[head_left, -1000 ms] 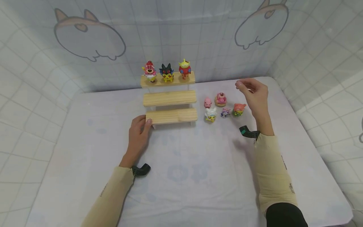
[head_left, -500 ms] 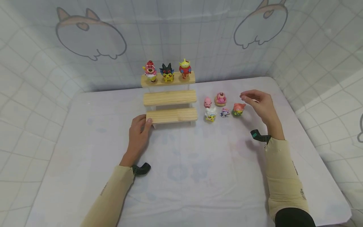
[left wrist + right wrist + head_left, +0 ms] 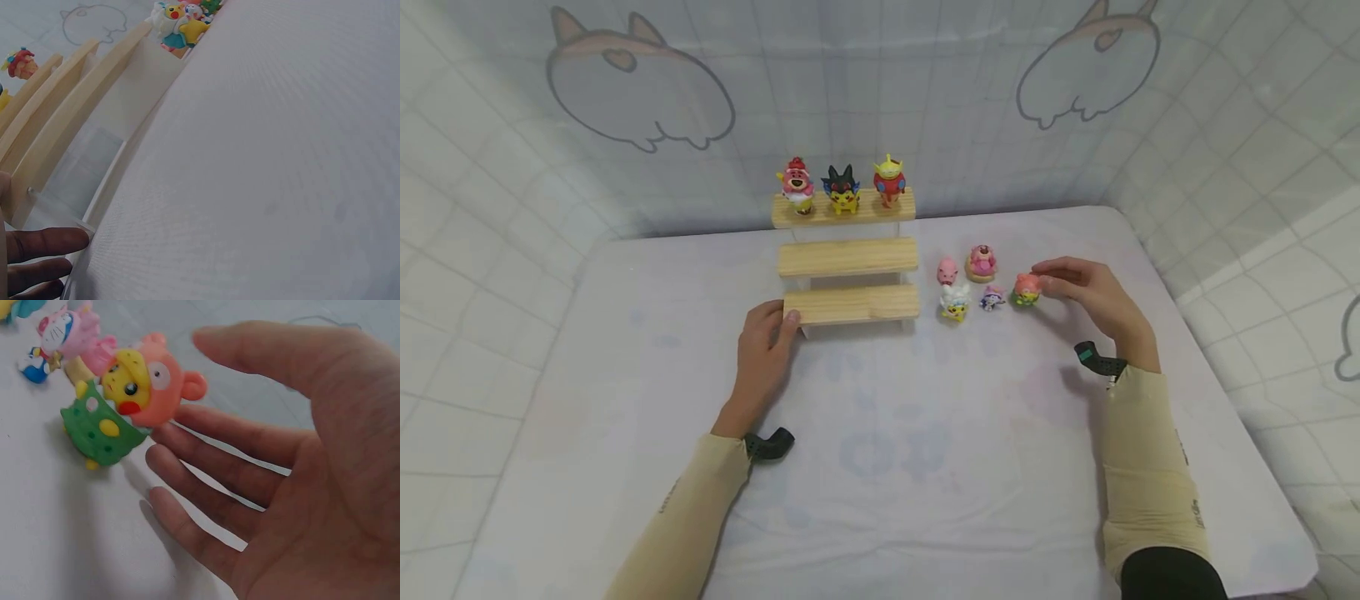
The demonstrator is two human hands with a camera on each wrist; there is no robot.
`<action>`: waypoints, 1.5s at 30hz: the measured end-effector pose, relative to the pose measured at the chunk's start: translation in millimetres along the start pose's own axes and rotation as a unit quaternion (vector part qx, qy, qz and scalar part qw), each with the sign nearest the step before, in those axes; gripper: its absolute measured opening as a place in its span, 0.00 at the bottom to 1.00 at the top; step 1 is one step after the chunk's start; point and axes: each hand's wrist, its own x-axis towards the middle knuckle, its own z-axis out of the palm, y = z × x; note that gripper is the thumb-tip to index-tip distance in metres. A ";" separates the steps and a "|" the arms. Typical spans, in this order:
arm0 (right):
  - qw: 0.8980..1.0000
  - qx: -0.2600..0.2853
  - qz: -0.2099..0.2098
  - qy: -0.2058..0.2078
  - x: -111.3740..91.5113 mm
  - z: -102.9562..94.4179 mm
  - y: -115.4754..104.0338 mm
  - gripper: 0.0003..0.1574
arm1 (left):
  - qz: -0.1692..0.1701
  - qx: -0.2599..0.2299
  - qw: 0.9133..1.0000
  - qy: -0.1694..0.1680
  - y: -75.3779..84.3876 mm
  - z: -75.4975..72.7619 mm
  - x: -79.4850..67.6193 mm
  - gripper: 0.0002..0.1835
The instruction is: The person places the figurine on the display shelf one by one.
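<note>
My left hand (image 3: pixel 763 348) holds the left end of the lowest step of a three-tier wooden display stand (image 3: pixel 850 305), thumb on the step's front corner. In the left wrist view, its other fingers (image 3: pixel 50 242) lie by the clear side support. My right hand (image 3: pixel 1093 300) is at a figurine with an orange-pink hood and green body (image 3: pixel 1027 289), which stands on the table. The right wrist view has the thumb (image 3: pixel 250 347) apart from the fingers, with fingertips close behind the figurine (image 3: pixel 119 406); whether they touch it I cannot tell.
On the top step stand a pink bear figurine (image 3: pixel 797 187), a black-hooded yellow one (image 3: pixel 842 192) and a red-and-yellow one (image 3: pixel 890 182). Right of the stand are a pink pig-like figurine (image 3: pixel 947 270), a pink bear (image 3: pixel 981 263), a white-hooded one (image 3: pixel 955 302) and a small purple one (image 3: pixel 992 297).
My right hand has moved down and to the right, from above the table to beside the orange-pink hooded figurine. The left hand stays at the stand.
</note>
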 end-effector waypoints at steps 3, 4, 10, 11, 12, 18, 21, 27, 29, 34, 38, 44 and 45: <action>1.000 0.006 0.002 -0.020 -0.2 0.1 0.2 0.29 | 0.002 0.000 1.000 0.001 -0.3 -1.2 0.3 0.23; 1.000 0.009 -0.001 -0.026 -0.1 0.8 0.1 0.29 | 0.003 0.000 1.000 0.002 -0.4 -1.3 0.2 0.23; 0.999 0.009 -0.010 -0.043 1.0 3.4 -1.4 0.31 | 0.002 -0.005 1.000 0.002 -1.8 -0.6 -0.4 0.23; 0.999 0.003 -0.007 -0.042 1.2 3.7 -1.4 0.32 | 0.001 -0.005 1.000 0.001 -1.8 -0.5 -0.4 0.23; 0.999 -0.002 -0.003 -0.041 1.2 4.0 -1.6 0.31 | -0.001 -0.006 1.000 0.001 -1.8 -0.4 -0.4 0.24; 0.999 -0.023 0.012 -0.034 0.6 5.5 -1.6 0.32 | 0.000 -0.007 1.000 0.000 -1.3 0.0 -0.6 0.24; 0.999 -0.028 0.009 -0.028 0.7 6.2 -0.6 0.32 | 0.003 -0.005 1.000 0.000 -0.4 -0.2 -0.4 0.24; 1.000 -0.007 -0.006 -0.029 0.3 7.8 -2.3 0.31 | 0.002 -0.001 1.000 -0.002 1.2 -0.8 0.0 0.24; 1.000 -0.001 -0.012 -0.029 1.1 8.8 -3.0 0.31 | 0.002 -0.001 1.000 -0.002 1.5 -1.0 0.2 0.24; 1.000 -0.006 -0.016 -0.020 3.0 10.2 -3.2 0.30 | -0.001 -0.002 1.000 0.000 2.0 -0.7 0.9 0.25; 0.999 -0.023 -0.030 0.005 4.0 10.2 -2.2 0.29 | -0.004 0.001 1.000 0.001 0.6 0.3 0.7 0.25; 0.994 -0.025 -0.078 0.070 3.0 8.6 -5.3 0.26 | -0.005 0.002 1.000 0.000 -2.1 1.2 0.2 0.25; 0.994 -0.018 -0.084 0.074 2.6 8.4 -6.6 0.26 | -0.004 0.001 1.000 0.001 -2.2 1.2 0.3 0.25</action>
